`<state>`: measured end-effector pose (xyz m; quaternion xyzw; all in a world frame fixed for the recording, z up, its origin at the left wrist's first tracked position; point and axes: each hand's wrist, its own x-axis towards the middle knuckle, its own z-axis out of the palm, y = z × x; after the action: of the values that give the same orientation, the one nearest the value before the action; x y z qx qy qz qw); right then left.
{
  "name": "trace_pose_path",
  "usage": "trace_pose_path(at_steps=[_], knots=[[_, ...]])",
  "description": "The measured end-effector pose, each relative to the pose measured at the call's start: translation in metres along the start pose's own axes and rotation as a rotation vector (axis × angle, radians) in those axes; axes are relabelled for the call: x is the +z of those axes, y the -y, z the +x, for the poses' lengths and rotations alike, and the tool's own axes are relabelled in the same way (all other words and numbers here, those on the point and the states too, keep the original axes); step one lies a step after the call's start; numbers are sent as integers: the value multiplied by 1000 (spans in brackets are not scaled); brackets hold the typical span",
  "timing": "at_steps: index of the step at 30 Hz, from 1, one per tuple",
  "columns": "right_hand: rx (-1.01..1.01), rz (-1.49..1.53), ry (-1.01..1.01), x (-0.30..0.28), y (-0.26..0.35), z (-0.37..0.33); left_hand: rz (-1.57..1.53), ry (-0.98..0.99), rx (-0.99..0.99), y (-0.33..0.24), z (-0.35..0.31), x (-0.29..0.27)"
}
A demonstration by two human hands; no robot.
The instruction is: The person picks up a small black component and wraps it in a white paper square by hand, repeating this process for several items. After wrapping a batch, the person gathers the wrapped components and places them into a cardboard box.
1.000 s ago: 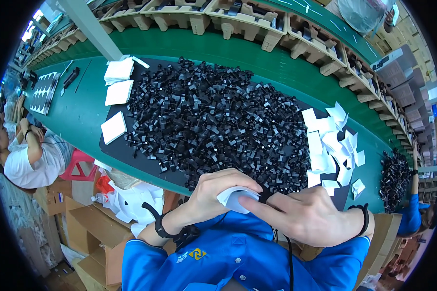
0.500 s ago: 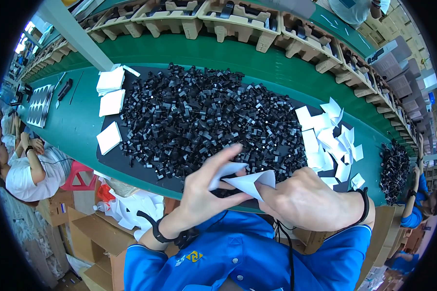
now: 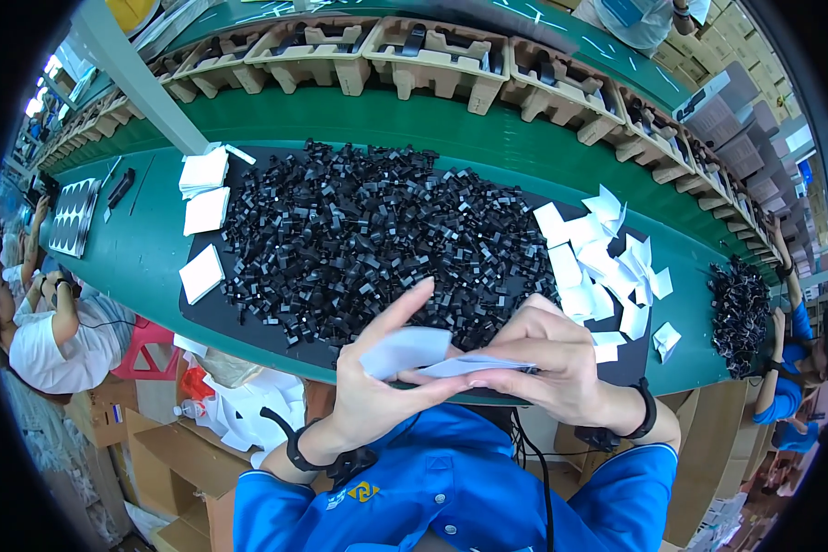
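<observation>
Head: left hand (image 3: pixel 370 386) and right hand (image 3: pixel 557 361) hold white paper (image 3: pixel 405 351); three stacks (image 3: pixel 206 212) lie beside one black heap (image 3: pixel 377 239).

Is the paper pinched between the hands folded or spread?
Folded, apparently: the paper shows as narrow, overlapping layers between left hand and right hand. Whether its crease is sharp, I cannot tell.

A grey post (image 3: pixel 136 78) rises by the far edge of the green tabletop (image 3: pixel 120 248); a red stool (image 3: pixel 155 334) stands at the tabletop's near left side.
</observation>
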<state>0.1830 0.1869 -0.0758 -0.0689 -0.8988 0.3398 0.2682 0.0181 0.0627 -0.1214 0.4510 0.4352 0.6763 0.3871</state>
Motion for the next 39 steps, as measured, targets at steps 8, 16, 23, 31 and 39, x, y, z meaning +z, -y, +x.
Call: trace_pose_path(at_steps=[8,16,23,31,39], knots=[[84,53,-101,3,-15,-13,-107,-16,-254,-1,8,7],[-409,-657,-32,-11,-29,-6,-365,-97,-461,7,27,1],[-404,-854,28,-18,-11,-4,-190,8,-398,3,27,-1],[147,-56,51,-24,-8,2,-79,-19,-415,-5,21,6],[-41,9,62,-17,-23,-8,343,63,91,4,16,16]])
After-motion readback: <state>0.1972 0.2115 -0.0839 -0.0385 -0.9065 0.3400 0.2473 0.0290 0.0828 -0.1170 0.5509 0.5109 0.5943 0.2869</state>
